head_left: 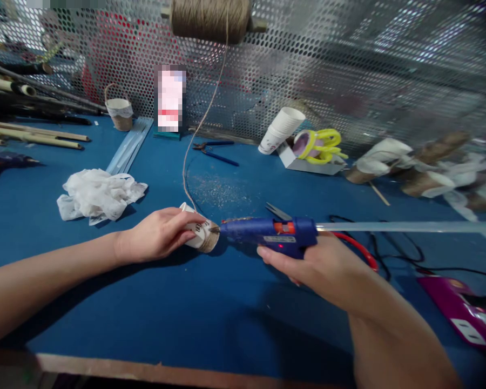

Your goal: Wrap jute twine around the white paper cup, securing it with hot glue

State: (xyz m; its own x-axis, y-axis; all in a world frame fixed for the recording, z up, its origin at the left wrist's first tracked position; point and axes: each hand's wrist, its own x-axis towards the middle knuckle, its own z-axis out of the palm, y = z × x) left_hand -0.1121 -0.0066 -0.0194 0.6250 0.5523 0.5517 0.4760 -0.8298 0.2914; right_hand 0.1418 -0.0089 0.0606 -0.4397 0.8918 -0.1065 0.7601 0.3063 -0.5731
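My left hand [168, 232] is closed around a white paper cup [191, 237] lying on its side on the blue table [146, 313]. Twine [208, 246] is wrapped about the cup's lower end. In my right hand [311, 265] is a blue glue gun [263, 233], its nozzle right at the twine-wrapped part. A long clear glue stick [389, 228] sticks out of the gun's back. From a big twine spool [210, 19] at the top, one strand [204, 116] runs down to the cup.
White crumpled lace [99, 194] and glue sticks [129, 143] lie left, near a finished small basket [120, 113]. Pliers [216, 151], stacked cups [281, 129] and yellow-handled scissors [322, 146] stand behind. Black cables [389, 251] and a purple power strip [461, 313] lie right.
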